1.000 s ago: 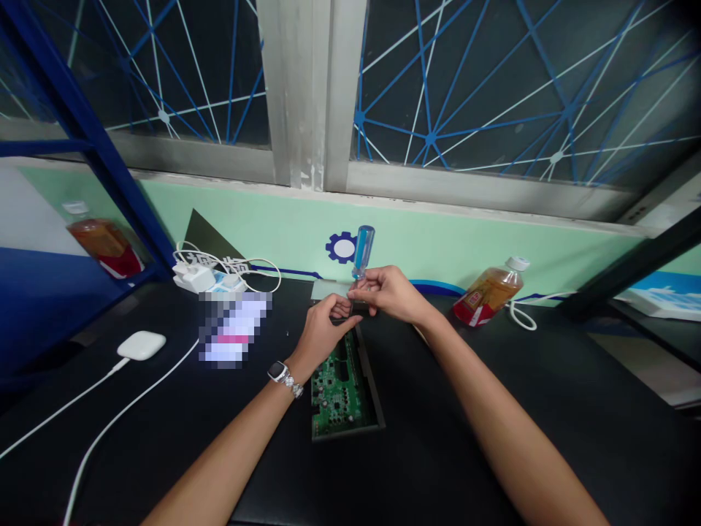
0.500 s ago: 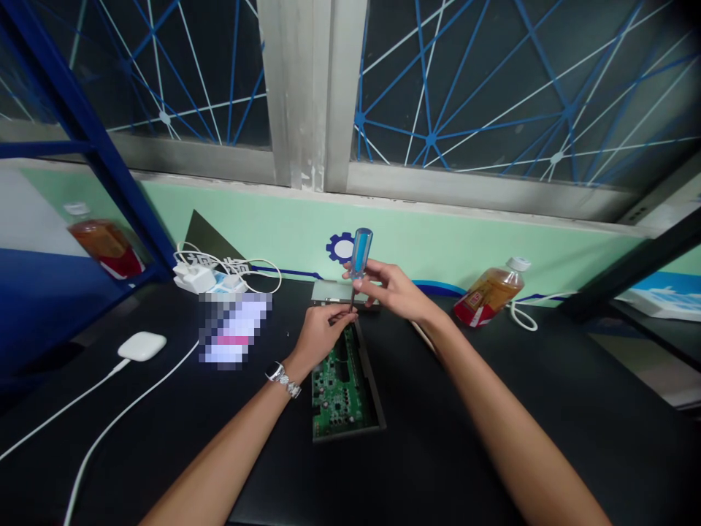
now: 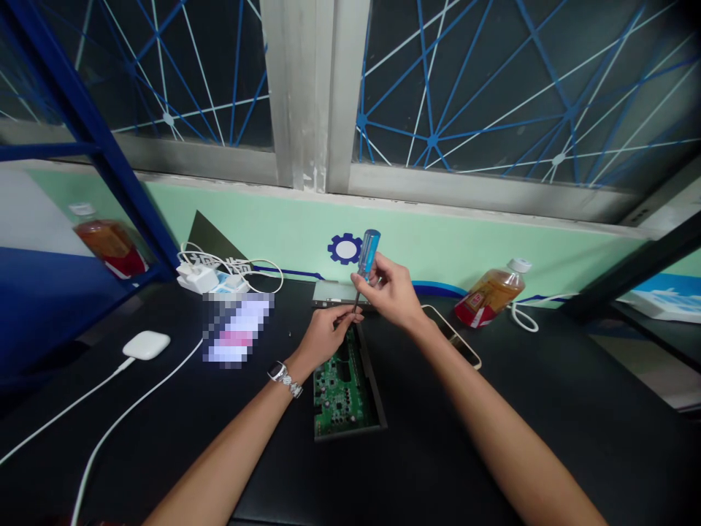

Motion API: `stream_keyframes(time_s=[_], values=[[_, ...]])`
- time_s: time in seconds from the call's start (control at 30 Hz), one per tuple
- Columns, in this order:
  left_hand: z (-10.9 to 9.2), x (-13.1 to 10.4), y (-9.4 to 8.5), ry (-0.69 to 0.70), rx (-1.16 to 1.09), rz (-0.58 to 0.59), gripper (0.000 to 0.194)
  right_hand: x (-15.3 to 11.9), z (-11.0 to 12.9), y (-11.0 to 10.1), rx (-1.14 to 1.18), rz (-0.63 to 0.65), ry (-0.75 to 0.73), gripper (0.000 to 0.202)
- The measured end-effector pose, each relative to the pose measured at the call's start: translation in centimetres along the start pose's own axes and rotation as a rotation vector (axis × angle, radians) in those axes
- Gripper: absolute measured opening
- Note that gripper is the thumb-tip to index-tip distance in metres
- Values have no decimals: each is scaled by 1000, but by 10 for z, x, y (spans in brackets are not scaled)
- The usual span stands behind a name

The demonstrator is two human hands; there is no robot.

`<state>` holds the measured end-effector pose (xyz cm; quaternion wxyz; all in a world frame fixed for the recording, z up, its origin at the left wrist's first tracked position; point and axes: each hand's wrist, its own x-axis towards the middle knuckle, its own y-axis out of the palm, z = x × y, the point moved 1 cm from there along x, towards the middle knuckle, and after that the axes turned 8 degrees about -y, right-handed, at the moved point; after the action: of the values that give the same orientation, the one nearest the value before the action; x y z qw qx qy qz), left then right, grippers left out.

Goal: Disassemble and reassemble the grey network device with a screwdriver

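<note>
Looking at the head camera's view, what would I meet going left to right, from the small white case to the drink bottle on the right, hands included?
Small white case, white plugs, wristwatch, left hand, screwdriver, right hand, phone lying under the right forearm's edge, drink bottle.

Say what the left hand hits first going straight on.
The left hand would likely meet the screwdriver shaft first, right at its grip; whether they touch now is unclear.
</note>
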<state>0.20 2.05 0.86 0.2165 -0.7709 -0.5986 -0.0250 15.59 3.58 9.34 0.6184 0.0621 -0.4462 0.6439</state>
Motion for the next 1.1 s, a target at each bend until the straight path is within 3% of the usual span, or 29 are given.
stream_keyframes(time_s=[0.1, 0.17, 0.23, 0.37, 0.47, 0.63, 0.8, 1.1], values=[[0, -1, 0, 17, 29, -5, 27, -3, 4, 4, -99, -71, 21, 28], [0, -1, -1, 19, 40, 1, 27, -3, 5, 3, -98, -43, 30, 25], [1, -2, -1, 18, 38, 6, 26, -1, 5, -1, -35, 44, 30, 22], [3, -2, 1, 3, 17, 8, 26, 4, 1, -12, 241, 295, 97, 33], [0, -2, -1, 35, 74, 3, 24, 6, -1, -16, 303, 371, 121, 34], [-1, -2, -26, 139, 415, -59, 23, 6, 2, -18, 133, 320, -45, 30], [11, -1, -52, 49, 552, 54, 16, 6, 4, -19, -81, 268, -106, 32], [12, -1, -50, 54, 594, 70, 20, 2, 7, -11, -233, 196, -131, 37]])
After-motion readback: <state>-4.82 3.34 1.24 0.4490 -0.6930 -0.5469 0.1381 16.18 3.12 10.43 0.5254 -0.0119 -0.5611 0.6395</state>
